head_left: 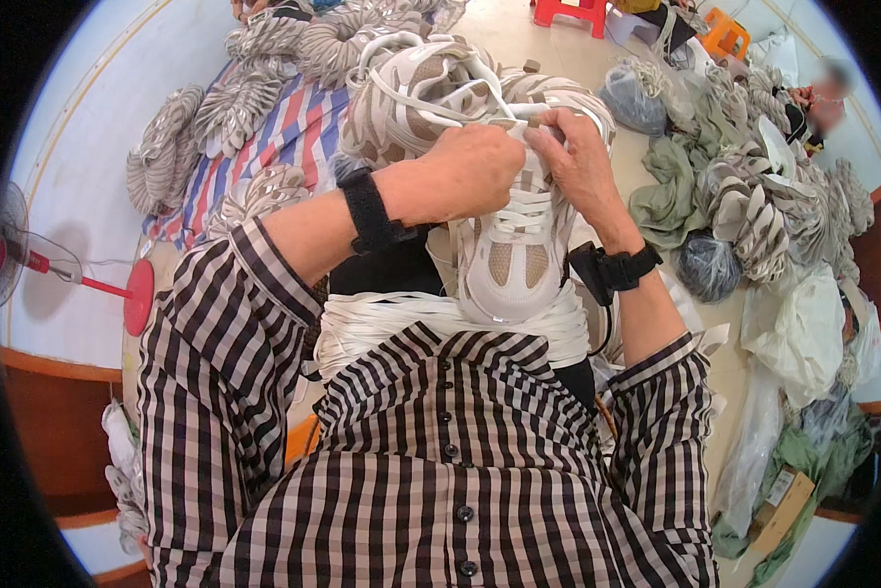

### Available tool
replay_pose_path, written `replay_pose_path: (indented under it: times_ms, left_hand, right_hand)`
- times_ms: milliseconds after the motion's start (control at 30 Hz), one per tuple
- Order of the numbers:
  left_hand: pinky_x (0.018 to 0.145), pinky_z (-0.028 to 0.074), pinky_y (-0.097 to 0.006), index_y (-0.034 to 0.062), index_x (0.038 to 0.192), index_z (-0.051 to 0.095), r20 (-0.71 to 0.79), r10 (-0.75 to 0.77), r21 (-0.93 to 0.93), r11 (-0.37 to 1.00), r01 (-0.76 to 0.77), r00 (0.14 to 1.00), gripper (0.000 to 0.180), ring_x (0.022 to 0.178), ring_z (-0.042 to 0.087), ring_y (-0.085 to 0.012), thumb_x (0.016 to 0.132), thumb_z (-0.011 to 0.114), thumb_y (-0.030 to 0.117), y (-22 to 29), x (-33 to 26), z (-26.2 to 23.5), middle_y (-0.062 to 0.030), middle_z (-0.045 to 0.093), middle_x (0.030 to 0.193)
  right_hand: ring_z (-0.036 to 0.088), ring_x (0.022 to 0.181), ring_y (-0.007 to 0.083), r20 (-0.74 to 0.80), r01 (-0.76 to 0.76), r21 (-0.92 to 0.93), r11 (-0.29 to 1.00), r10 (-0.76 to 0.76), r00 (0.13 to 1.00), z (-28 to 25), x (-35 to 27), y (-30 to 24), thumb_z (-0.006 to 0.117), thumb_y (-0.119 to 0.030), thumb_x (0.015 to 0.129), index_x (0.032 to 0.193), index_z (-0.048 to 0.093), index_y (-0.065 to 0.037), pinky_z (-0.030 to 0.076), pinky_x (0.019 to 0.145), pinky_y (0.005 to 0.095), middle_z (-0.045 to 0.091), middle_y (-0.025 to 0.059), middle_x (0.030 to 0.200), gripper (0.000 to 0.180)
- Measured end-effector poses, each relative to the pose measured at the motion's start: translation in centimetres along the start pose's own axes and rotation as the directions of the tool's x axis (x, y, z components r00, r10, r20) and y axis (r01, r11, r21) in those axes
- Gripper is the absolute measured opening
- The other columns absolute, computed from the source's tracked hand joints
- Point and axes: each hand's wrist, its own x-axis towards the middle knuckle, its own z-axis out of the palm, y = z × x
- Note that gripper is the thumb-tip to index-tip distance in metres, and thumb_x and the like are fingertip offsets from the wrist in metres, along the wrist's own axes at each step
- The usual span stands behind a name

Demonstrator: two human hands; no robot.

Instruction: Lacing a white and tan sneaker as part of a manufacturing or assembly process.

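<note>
Striped mat (293, 122) behind, both hands (528, 157) lacing white sneaker (514, 245), laces (440, 318) below

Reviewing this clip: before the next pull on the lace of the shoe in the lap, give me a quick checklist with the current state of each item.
1. Shoe steady in the lap, toe toward the body: ok.
2. Left hand at the top of the shoe, closed on the lace area: ok; the exact grip is hidden.
3. Right hand pinching at the upper eyelets: ok.
4. Lower lace rows crossed evenly: ok.
5. Lace end threaded through the top eyelet: cannot tell, covered by the fingers.
6. Bundle of white laces within reach under the shoe: ok.
</note>
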Motion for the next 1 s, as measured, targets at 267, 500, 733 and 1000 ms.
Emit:
replay_pose_path:
  times_ms: [267,500,733,1000]
  left_hand:
    - [0.061,0.049,-0.047,-0.0019,0.071,0.06,-0.029,0.12,-0.017,0.993,-0.12,0.992,0.008,0.067,0.062,-0.0393,0.069,0.058,0.006,-0.3,0.6,0.6,-0.0226,0.059,0.064]
    - [0.058,0.047,-0.046,0.0,0.076,0.055,-0.135,0.359,0.15,0.929,-0.339,0.924,0.009,0.062,0.061,-0.0368,0.073,0.059,0.007,-0.3,0.4,0.9,-0.0164,0.057,0.059]
    - [0.056,0.046,-0.046,-0.0002,0.076,0.054,-0.281,0.067,-0.05,0.995,-0.084,0.957,0.013,0.062,0.06,-0.0375,0.081,0.056,0.011,-0.6,-1.0,2.0,-0.0181,0.057,0.06]
    - [0.061,0.043,-0.05,-0.0005,0.077,0.056,-0.333,-0.202,-0.284,0.953,0.106,0.921,0.015,0.066,0.058,-0.0419,0.082,0.053,0.013,1.4,0.0,3.7,-0.0226,0.057,0.064]
  right_hand:
    - [0.05,0.083,0.0287,-0.081,0.1,-0.068,0.993,-0.105,0.991,0.3,-0.2,0.4,0.063,-0.028,0.082,0.095,0.061,-0.002,0.041,0.073,0.0394,0.057,0.014,0.08,0.03]
    - [0.05,0.082,0.0291,-0.086,0.095,-0.043,0.995,-0.098,0.991,0.2,0.0,1.0,0.063,-0.027,0.082,0.096,0.06,-0.002,0.042,0.073,0.0391,0.059,0.0146,0.083,0.028]
    - [0.051,0.091,0.0282,-0.146,0.152,-0.019,0.988,-0.153,0.977,0.5,-1.1,0.3,0.059,-0.02,0.084,0.103,0.058,-0.002,0.041,0.082,0.0374,0.058,0.0152,0.096,0.026]
    - [0.052,0.102,0.0298,-0.164,0.129,0.013,0.992,-0.125,0.978,0.7,-1.7,0.4,0.054,-0.011,0.085,0.108,0.053,-0.002,0.04,0.09,0.0378,0.056,0.0158,0.104,0.025]
